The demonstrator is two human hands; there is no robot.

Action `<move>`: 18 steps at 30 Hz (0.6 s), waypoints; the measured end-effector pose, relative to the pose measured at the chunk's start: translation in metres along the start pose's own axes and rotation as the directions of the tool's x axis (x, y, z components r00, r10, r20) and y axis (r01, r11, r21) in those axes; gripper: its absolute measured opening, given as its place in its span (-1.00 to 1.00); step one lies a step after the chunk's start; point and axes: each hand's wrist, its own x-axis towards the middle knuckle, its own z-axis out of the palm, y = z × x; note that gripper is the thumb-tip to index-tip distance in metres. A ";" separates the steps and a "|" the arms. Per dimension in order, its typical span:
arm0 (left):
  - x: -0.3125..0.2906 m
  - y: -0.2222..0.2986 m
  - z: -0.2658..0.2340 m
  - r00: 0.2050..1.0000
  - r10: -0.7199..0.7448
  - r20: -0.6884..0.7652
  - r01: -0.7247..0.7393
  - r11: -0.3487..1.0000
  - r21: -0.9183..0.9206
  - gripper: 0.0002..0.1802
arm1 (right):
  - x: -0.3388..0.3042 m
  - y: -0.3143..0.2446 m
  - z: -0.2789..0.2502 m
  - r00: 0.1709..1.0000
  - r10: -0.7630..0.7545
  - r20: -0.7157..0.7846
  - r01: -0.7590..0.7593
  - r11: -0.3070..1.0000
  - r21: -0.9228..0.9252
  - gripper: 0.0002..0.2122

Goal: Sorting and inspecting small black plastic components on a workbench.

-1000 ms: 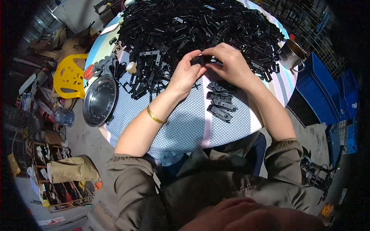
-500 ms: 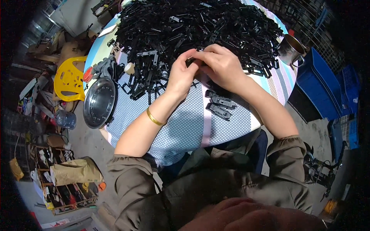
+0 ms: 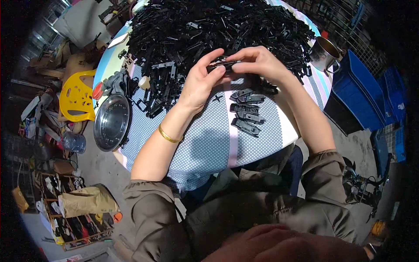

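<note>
Between the fingertips of both my hands is a small, long black plastic part (image 3: 222, 64), partly covered by the thumbs. My left hand (image 3: 202, 82), with a gold bangle at the wrist, pinches its left end. My right hand (image 3: 265, 65) grips the other end, thumb and forefinger closed on it. Just beyond lies a large heap of loose black plastic parts (image 3: 218, 28). Below my right hand, several similar black pieces (image 3: 248, 114) lie in a short column on the patterned tablecloth (image 3: 196, 150).
A steel bowl (image 3: 104, 136) sits at the table's left edge, near grey gloves (image 3: 115, 83) and a red lid (image 3: 97, 91). A metal mug (image 3: 322, 59) stands at the right edge. A yellow chair (image 3: 78, 98) and blue crates (image 3: 360, 94) flank the table.
My hands have drawn apart slightly, and the black part now shows between them. More of the column of pieces on the cloth is visible below my right hand.
</note>
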 end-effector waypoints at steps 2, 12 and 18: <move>-0.004 -0.002 0.004 0.997 0.033 0.071 -0.039 0.996 0.080 -0.51 | 0.012 0.003 -0.021 0.995 0.096 0.008 -0.096 0.991 0.090 -0.76; -0.042 -0.041 0.048 0.504 0.075 0.860 -0.792 0.437 0.426 -0.61 | 0.084 0.074 -0.099 0.868 -0.491 -0.080 -0.128 -0.066 -0.990 -0.65; -0.044 -0.036 0.041 0.547 -0.023 0.837 -0.780 0.349 0.520 -0.51 | 0.083 0.056 -0.088 0.871 -0.487 -0.062 -0.134 -0.114 -0.984 -0.76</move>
